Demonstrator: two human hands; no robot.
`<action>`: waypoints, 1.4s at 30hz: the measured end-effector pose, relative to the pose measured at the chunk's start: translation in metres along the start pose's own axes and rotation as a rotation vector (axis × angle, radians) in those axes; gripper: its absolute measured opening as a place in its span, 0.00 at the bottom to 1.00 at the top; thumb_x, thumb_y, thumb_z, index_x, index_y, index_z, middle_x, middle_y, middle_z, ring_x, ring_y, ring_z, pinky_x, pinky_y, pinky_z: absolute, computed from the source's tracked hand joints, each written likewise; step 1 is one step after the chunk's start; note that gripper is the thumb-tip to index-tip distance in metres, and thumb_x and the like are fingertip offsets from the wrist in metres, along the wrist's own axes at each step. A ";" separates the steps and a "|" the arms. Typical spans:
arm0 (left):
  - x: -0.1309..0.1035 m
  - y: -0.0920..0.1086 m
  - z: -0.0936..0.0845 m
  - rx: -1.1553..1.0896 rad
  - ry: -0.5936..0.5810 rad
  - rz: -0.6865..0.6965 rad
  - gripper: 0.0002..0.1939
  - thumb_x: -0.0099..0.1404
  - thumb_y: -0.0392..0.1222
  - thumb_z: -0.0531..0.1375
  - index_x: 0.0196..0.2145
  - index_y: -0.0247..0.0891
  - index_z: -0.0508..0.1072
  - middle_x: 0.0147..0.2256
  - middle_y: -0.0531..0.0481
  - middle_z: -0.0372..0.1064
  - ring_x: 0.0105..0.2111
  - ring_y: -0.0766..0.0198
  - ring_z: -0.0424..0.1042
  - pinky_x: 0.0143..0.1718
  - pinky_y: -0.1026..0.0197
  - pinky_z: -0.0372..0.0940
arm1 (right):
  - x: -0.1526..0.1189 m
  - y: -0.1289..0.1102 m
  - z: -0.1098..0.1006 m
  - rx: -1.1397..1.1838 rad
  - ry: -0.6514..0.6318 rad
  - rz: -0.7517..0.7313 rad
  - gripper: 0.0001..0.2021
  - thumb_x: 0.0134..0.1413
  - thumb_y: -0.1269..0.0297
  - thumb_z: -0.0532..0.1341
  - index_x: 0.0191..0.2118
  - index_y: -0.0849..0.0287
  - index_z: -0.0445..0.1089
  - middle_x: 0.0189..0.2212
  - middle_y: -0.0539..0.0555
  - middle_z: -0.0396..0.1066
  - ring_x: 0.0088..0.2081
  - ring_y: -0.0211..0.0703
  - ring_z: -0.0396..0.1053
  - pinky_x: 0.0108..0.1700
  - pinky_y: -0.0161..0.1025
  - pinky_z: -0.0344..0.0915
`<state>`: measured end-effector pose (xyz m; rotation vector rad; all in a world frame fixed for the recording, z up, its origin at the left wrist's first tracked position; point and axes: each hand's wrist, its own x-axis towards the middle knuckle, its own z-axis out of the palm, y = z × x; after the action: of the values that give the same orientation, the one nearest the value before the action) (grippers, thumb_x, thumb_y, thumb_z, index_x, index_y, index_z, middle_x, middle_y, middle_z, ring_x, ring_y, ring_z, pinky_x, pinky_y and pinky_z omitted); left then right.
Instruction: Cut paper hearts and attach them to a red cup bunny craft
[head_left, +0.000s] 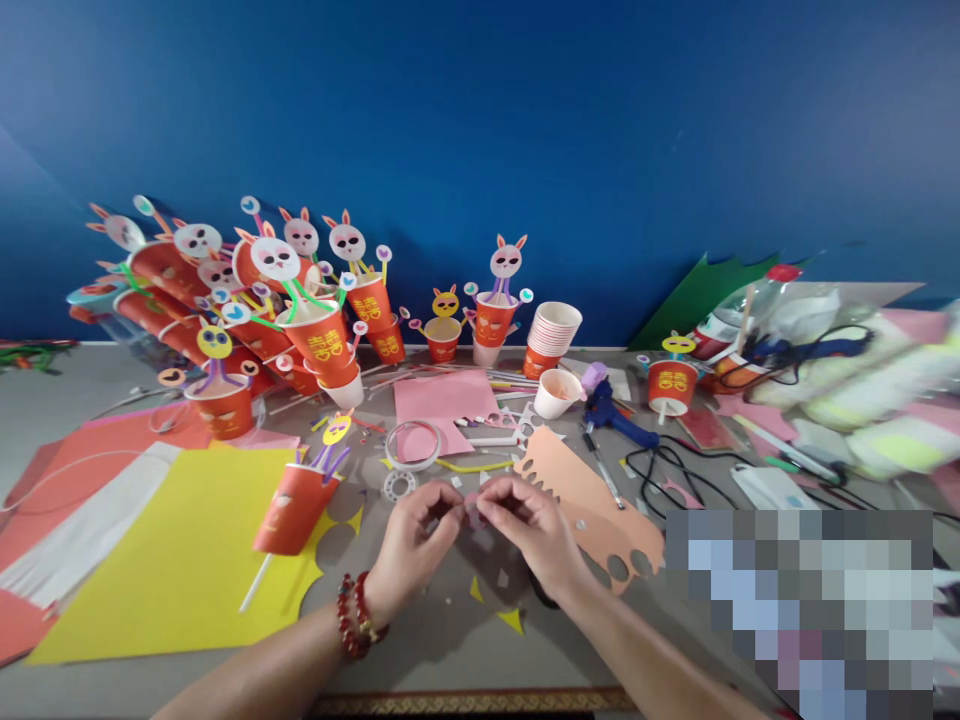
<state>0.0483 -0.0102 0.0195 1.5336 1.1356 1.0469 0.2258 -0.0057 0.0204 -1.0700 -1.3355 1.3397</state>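
Both my hands meet over the middle of the table. My left hand point(421, 535), with a red bead bracelet point(352, 615) on its wrist, pinches the left edge of a small pinkish paper piece point(472, 512). Thumb and forefinger of my right hand point(529, 525) close on the piece's right side. The piece is blurred and partly covered by my fingertips. Left of my hands, a red cup point(296, 510) with a yellow animal face and a white stick lies tilted on yellow paper point(165, 560). Orange paper with cut-out holes point(592, 500) lies to the right.
Decorated red cups point(319, 340) crowd the back left. A cup stack point(551, 335) and white cup point(557, 393) stand behind my hands. A blue glue gun point(619, 420), black cable, pen point(604, 470) and tape ring point(412, 446) lie nearby. Plastic-wrapped bundles point(885, 390) fill the right.
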 end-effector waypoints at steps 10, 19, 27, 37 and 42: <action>0.000 0.000 0.000 -0.028 -0.008 0.016 0.07 0.65 0.40 0.57 0.30 0.37 0.70 0.27 0.52 0.67 0.28 0.65 0.64 0.30 0.66 0.61 | -0.001 0.004 0.000 -0.004 0.007 -0.016 0.09 0.58 0.58 0.65 0.30 0.57 0.72 0.31 0.51 0.74 0.31 0.39 0.69 0.34 0.33 0.64; 0.001 -0.001 0.000 0.059 0.017 0.031 0.07 0.65 0.37 0.56 0.28 0.37 0.68 0.26 0.53 0.66 0.27 0.66 0.64 0.30 0.66 0.60 | -0.003 0.001 0.001 -0.092 -0.004 -0.103 0.06 0.61 0.61 0.62 0.37 0.56 0.74 0.33 0.52 0.74 0.34 0.42 0.72 0.37 0.35 0.67; 0.002 -0.003 -0.001 0.007 0.020 0.020 0.08 0.66 0.39 0.56 0.28 0.38 0.68 0.25 0.54 0.65 0.26 0.67 0.62 0.28 0.67 0.58 | -0.007 -0.002 0.003 -0.213 0.022 -0.156 0.09 0.66 0.61 0.57 0.43 0.54 0.74 0.33 0.52 0.74 0.33 0.42 0.73 0.38 0.36 0.69; 0.000 0.000 -0.002 0.026 -0.003 0.059 0.08 0.67 0.41 0.57 0.30 0.38 0.69 0.28 0.52 0.68 0.28 0.66 0.65 0.30 0.66 0.60 | -0.007 -0.002 0.002 -0.154 0.017 -0.154 0.06 0.60 0.61 0.63 0.40 0.55 0.67 0.34 0.51 0.69 0.33 0.40 0.69 0.36 0.36 0.68; -0.001 0.002 -0.001 0.074 -0.026 0.123 0.07 0.67 0.39 0.56 0.31 0.38 0.70 0.29 0.50 0.69 0.30 0.64 0.67 0.34 0.64 0.62 | -0.006 -0.001 0.004 -0.185 0.028 -0.156 0.08 0.60 0.60 0.63 0.33 0.56 0.65 0.27 0.48 0.66 0.29 0.38 0.66 0.33 0.34 0.64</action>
<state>0.0475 -0.0109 0.0217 1.6890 1.0833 1.0738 0.2229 -0.0120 0.0216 -1.0795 -1.5123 1.1000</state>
